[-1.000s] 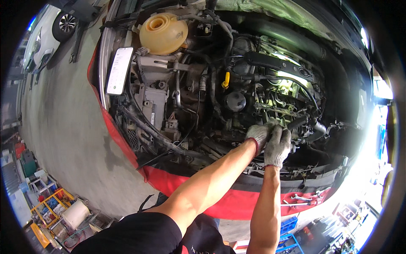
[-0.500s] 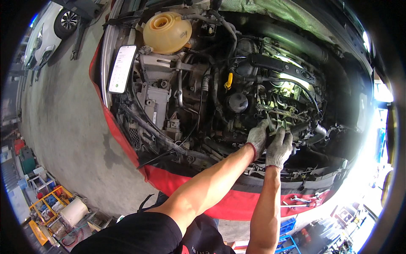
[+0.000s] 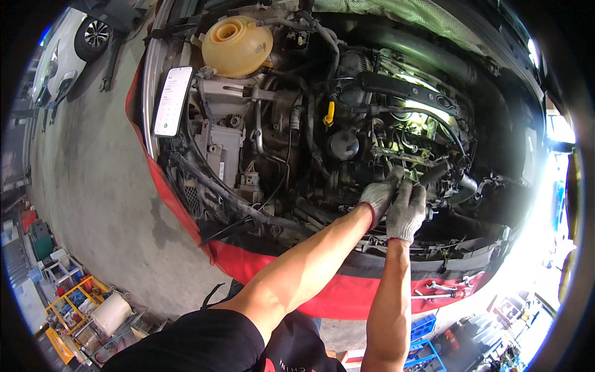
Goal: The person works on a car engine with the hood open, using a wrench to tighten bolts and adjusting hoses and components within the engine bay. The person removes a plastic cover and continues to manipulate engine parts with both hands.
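My left hand (image 3: 379,197) and my right hand (image 3: 406,214), both in grey knit gloves with red cuffs, meet at the near side of the car engine (image 3: 396,133). The left fingers are bent, their tips close to the right fingertips. The right fingers are curled together and point away from me. Whatever lies between the fingertips is too small and hidden to name. A dark tube-like part (image 3: 434,174) lies just beyond the right fingertips. To the right of it bends a grey-black hose (image 3: 466,188). The round black cap (image 3: 344,145) stands left of the hands.
A yellow dipstick handle (image 3: 329,114) and a yellowish coolant tank (image 3: 237,49) stand farther left. The lit phone (image 3: 173,102) rests on the bay's left edge. Wrenches and other hand tools (image 3: 443,290) lie on the red fender cover (image 3: 347,291) along the front.
The left fingertips have moved forward and right, closer to the right ones. Thin shiny pieces seen at the fingertips before are now hidden. The whole view has shifted slightly.
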{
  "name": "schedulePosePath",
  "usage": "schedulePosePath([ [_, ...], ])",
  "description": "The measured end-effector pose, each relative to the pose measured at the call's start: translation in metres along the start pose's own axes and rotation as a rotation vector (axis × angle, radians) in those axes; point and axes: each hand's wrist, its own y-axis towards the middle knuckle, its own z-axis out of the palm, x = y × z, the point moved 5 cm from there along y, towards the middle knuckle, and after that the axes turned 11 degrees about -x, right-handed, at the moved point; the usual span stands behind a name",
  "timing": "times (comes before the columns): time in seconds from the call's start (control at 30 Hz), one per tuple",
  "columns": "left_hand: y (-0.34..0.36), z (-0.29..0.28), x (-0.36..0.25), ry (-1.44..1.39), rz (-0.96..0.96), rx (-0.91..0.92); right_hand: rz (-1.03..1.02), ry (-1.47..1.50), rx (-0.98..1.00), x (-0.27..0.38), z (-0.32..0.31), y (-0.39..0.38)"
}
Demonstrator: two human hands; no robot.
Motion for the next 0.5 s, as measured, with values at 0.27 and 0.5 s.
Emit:
schedulePosePath([
  [0.27, -0.008, 0.003, -0.002, -0.504, -0.21, 0.031, 0.177, 0.042, -0.016, -0.013, 0.001, -0.002],
  [0.5, -0.033, 0.001, -0.051, 1.085, 0.738, 0.073, 0.074, 0.134, -0.01, -0.006, 0.005, -0.007],
])
